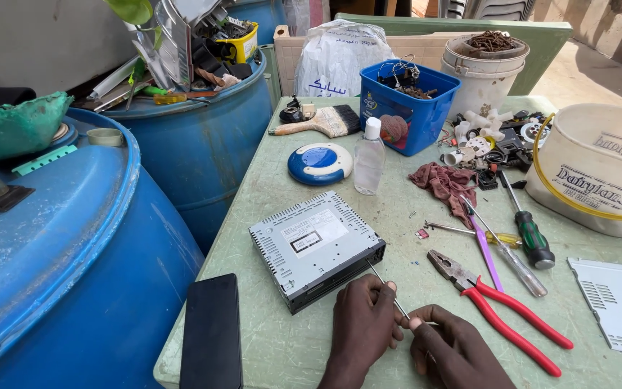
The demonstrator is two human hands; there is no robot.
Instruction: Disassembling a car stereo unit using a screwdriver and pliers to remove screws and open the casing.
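Both hands at bottom centre of frame, left hand (363, 317) and right hand (449, 347), pinch a thin metal rod (386, 291); its tip touches the grey car stereo unit (315, 246) just above on the counter (282, 338).

The metal box (316, 247) sits on the table (282, 346) just beyond the left hand (363, 328); a phone (211, 333) lies left of that hand; pliers (494, 308) lie right of the right hand (449, 349); screwdrivers (523, 234) lie farther beyond the pliers.
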